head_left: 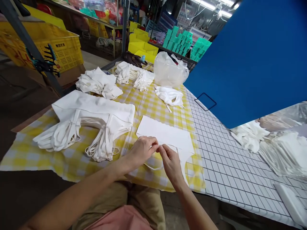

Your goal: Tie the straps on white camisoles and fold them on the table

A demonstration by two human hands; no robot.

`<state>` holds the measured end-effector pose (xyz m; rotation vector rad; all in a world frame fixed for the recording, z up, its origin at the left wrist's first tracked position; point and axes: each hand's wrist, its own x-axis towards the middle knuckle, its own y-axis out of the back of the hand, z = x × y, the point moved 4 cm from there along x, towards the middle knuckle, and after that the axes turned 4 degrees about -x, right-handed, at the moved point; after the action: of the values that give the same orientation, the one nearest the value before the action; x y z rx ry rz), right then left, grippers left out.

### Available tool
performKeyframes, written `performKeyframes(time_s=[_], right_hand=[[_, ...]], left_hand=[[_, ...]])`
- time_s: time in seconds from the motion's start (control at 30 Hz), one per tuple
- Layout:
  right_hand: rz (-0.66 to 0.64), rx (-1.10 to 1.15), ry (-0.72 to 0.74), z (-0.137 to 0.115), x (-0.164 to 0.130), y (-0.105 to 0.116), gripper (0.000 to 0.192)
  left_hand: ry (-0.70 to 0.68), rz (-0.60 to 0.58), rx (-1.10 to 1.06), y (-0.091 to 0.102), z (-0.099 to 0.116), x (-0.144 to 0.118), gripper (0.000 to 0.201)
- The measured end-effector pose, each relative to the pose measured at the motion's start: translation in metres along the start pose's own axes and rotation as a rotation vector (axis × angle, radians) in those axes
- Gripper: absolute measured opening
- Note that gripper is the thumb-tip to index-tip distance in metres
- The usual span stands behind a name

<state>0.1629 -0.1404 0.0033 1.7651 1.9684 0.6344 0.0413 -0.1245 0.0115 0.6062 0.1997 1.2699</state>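
Observation:
A white strappy garment (165, 131), like a camisole top, lies flat on the yellow checked cloth (134, 108) in front of me. Over its neckline my left hand (144, 148) and my right hand (170, 161) meet, fingertips pinched together. A thin white strap loops below them, and they appear to grip it; the exact pinch point is hidden by the fingers. To the left of my hands is a neat stack of the same white garments (96, 107), with bunched straps hanging toward me.
Farther back lie white garment piles (98, 81), folded pieces (134, 73), a single crumpled piece (169, 95) and a clear plastic bag (170, 70). A large blue panel (251, 64) overhangs the grid-patterned cloth (218, 159) on the right. A yellow crate (62, 48) stands left.

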Motion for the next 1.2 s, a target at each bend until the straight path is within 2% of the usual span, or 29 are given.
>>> performKeyframes(time_s=[0.1,0.17,0.3,0.43,0.5,0.57,0.67,0.77,0.87,1.03,1.2], right_hand=[[-0.014,-0.065,0.011,0.003,-0.002,-0.003,0.032],[0.015,-0.116,0.03,0.008,-0.003,-0.005,0.022],[0.104,-0.278,0.149,0.015,-0.006,-0.008,0.018],[0.134,-0.397,0.28,0.018,-0.002,-0.009,0.022],[0.147,-0.402,0.286,0.021,0.006,-0.006,0.022],[0.158,-0.354,0.26,0.026,0.019,-0.002,0.02],[0.134,-0.26,0.182,0.04,0.042,0.001,0.017],[0.086,-0.202,0.106,0.057,0.062,0.0,0.015],[0.026,-0.168,0.031,0.068,0.074,-0.002,0.012],[-0.046,-0.184,-0.024,0.071,0.081,-0.001,0.011],[-0.071,-0.252,-0.027,0.067,0.085,-0.001,0.014]], left_hand=[[0.076,-0.026,-0.076,0.0,-0.007,0.002,0.017],[0.181,-0.062,-0.163,-0.001,-0.015,0.003,0.017],[0.367,-0.216,-0.363,-0.008,-0.033,0.005,0.018],[0.4,-0.334,-0.486,-0.02,-0.045,0.01,0.019],[0.359,-0.342,-0.397,-0.024,-0.049,0.015,0.021],[0.261,-0.236,-0.15,-0.024,-0.052,0.023,0.019],[0.039,-0.074,0.274,-0.025,-0.048,0.034,0.02],[-0.097,-0.141,0.494,-0.035,-0.048,0.041,0.023],[-0.115,-0.186,0.586,-0.042,-0.051,0.047,0.021],[-0.123,-0.157,0.631,-0.048,-0.056,0.053,0.023],[-0.025,-0.088,0.546,-0.047,-0.065,0.058,0.022]])
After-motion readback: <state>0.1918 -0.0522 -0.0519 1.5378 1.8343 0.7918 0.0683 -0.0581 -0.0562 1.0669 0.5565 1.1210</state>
